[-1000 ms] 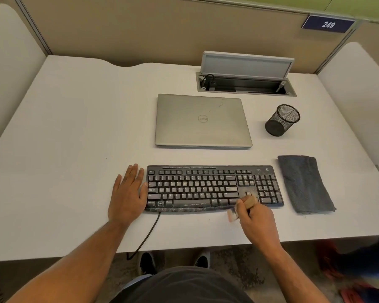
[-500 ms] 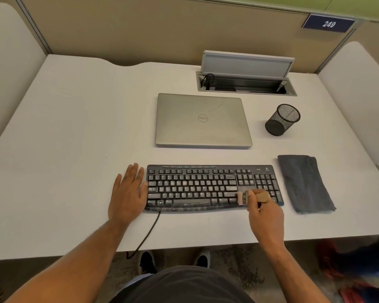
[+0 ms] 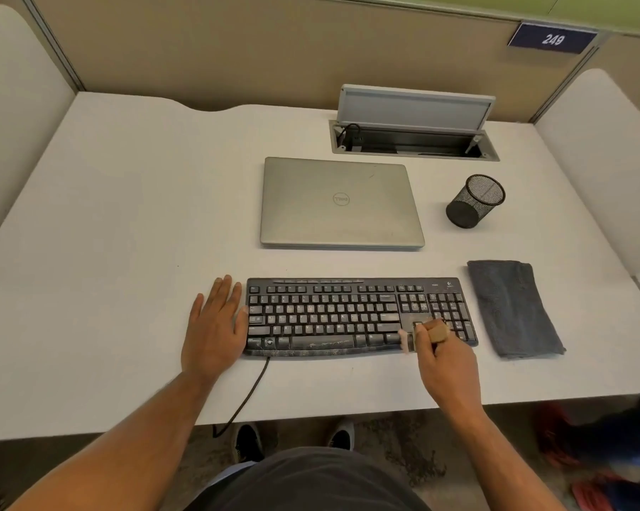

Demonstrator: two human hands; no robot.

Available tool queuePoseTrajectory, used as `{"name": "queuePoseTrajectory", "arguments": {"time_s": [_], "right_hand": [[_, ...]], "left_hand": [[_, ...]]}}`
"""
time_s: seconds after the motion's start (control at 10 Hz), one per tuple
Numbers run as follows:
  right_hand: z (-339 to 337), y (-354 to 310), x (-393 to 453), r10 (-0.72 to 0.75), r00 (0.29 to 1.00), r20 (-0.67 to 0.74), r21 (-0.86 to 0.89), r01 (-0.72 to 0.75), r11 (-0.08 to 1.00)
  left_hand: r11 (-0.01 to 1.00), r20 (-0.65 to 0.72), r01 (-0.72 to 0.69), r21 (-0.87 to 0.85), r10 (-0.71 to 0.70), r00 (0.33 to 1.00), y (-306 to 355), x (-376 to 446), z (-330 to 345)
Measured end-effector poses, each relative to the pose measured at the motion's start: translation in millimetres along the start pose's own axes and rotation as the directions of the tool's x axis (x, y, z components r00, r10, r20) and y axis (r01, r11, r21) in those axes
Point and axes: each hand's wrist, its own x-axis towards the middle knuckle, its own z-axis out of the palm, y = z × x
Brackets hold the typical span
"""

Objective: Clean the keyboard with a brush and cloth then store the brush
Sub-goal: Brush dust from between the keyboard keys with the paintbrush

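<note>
Since half a second ago the right hand (image 3: pixel 445 357) has drawn the brush (image 3: pixel 427 335) a little toward the near edge of the keyboard (image 3: pixel 348 317); the pale bristles now sit on the bottom row, just left of the arrow keys, while a second ago they were past the front edge. The left hand (image 3: pixel 215 326) has not moved.

The right hand pinches the wooden handle of the brush with curled fingers, and the bristles point left and down onto the keys. The left hand lies flat on the desk (image 3: pixel 108 252), fingers straight and close together, with its edge touching the left end of the keyboard, I judge to hold it steady. Grey dust is visible on the space bar and the front rim.

The folded grey cloth (image 3: pixel 513 307) lies just beside the right end of the keyboard, untouched, so the wiping step is not yet done. Farther away stand the closed laptop (image 3: pixel 340 204) and the black mesh cup (image 3: pixel 475 201), where the brush probably belongs.

A risk: short strokes toward the near edge can push dust onto the desk or the lap instead of collecting it, and a hard stroke may shift the keyboard if the left hand relaxes.

Readable writing: "DELL" on the laptop lid, seen upside down, and "249" on the blue plate (image 3: pixel 552 38) on the partition. The logo on the keyboard is too small to read.
</note>
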Motion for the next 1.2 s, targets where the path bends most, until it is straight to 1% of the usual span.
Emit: {"name": "queuePoseTrajectory", "arguments": {"time_s": [0.1,0.2,0.3,0.4,0.5,0.6,0.7,0.8,0.9,1.0,1.1,1.2], "right_hand": [[-3,1,-2,0.028,1.0,0.011,0.021,-0.028,0.999],[-2,0,-5,0.007,0.998,-0.061,0.041,-0.005,0.999],[4,-2,-12,-0.047,0.996,-0.073,0.011,0.048,0.999],[6,1,-12,-0.037,0.999,-0.031,-0.025,0.036,0.999],[3,2,-9,-0.01,0.999,-0.039,-0.001,0.01,1.0],[4,-1,-10,-0.075,0.994,-0.074,-0.011,0.075,0.997],[7,1,-13,-0.052,0.998,-0.031,-0.028,0.051,0.998],[4,4,-15,-0.009,1.0,0.022,-0.006,0.009,1.0],[1,0,-15,-0.029,0.999,-0.042,0.024,0.03,0.999],[4,-3,-16,-0.089,0.993,-0.076,0.005,0.09,0.996],[6,4,-15,-0.041,0.999,-0.003,-0.021,0.041,0.999],[3,5,-12,-0.019,1.0,-0.02,0.017,0.019,1.0]], "left_hand": [[1.0,-0.003,0.002,0.004,-0.002,1.0,0,0,0],[1.0,-0.008,0.0,0.008,0.0,1.0,0,0,0],[1.0,-0.002,0.001,0.001,-0.001,1.0,0,0,0],[1.0,0.001,0.001,0.004,-0.001,1.0,0,0,0],[1.0,-0.003,0.003,0.002,-0.003,1.0,0,0,1],[1.0,-0.003,0.001,0.003,-0.001,1.0,-1,0,1],[1.0,-0.006,0.003,-0.005,-0.003,1.0,0,0,0],[1.0,-0.012,0.0,-0.001,0.0,1.0,1,0,-1],[1.0,-0.01,0.001,0.003,-0.001,1.0,0,0,-1],[1.0,-0.008,0.002,0.005,-0.002,1.0,0,0,0],[1.0,-0.004,0.003,0.009,-0.003,1.0,0,0,0],[1.0,0.0,0.003,0.01,-0.003,1.0,1,0,0]]}}
